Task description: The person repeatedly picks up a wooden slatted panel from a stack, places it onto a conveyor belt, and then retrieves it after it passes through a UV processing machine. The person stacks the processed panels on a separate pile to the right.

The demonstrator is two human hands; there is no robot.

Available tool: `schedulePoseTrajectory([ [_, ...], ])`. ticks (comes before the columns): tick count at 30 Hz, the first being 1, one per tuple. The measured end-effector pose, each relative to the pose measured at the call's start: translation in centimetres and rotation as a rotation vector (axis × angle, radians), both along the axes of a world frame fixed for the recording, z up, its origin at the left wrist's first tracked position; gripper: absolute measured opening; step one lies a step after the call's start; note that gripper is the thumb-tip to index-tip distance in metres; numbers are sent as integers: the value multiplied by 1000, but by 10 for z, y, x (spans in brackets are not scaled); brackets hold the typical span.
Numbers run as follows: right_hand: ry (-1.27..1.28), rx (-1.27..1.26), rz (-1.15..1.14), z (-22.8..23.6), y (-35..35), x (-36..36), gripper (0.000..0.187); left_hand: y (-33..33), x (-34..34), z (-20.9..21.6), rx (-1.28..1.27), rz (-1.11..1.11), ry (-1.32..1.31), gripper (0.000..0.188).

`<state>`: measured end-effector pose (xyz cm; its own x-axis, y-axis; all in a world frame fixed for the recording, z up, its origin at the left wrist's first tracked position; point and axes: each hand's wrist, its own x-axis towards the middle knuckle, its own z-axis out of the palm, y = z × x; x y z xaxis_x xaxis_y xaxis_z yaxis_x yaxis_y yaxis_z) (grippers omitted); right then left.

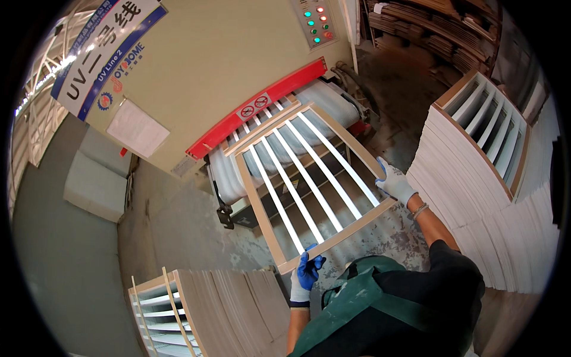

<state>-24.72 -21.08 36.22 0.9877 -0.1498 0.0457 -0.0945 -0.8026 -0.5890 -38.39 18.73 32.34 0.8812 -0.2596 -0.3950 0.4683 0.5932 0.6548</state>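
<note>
A flat slatted frame (347, 233) with brown edges and several white slats slants down from the machine toward me. Its far end lies over the ridged pale conveyor belt (228, 182), while its near end is held out over the floor. My left hand (307, 275), in a white and blue glove, grips the near left part of the frame's edge, palm side partly showing. At the near right corner, my gloved right hand (395, 182) is closed on the side rail, some fingertips hidden. Just beyond, a second slatted frame (262, 129) lies partly under the red guard bar (257, 107).
The cream machine (208, 53) carries a panel of lit buttons (315, 27). A tall stack of slatted frames (446, 172) stands at my right, another stack (235, 306) at the near left. Behind, shelves (434, 30) hold flat brown sheets. Hoses (360, 83) hang beside the conveyor.
</note>
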Motion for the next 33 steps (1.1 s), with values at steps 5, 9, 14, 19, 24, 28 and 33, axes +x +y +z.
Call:
schedulePoseTrajectory([
  [5,75,-110,84,-8,5,22,72,1,9,-23,-145,58,22,47],
  [9,41,-72,128,-28,6,44,71,7,-2,-34,-165,68,41,46],
  [14,83,-94,131,-33,13,68,71,5,-27,-39,-92,51,33,52],
  [19,-32,-76,159,-46,11,91,69,8,-57,-64,-161,75,151,53],
  [24,159,112,138,-19,46,109,69,21,-92,-78,-216,173,211,48],
  [28,25,106,217,-64,22,144,69,20,-99,-69,-152,218,181,47],
  [33,175,199,239,-63,59,170,73,31,-137,-37,-131,352,121,45],
])
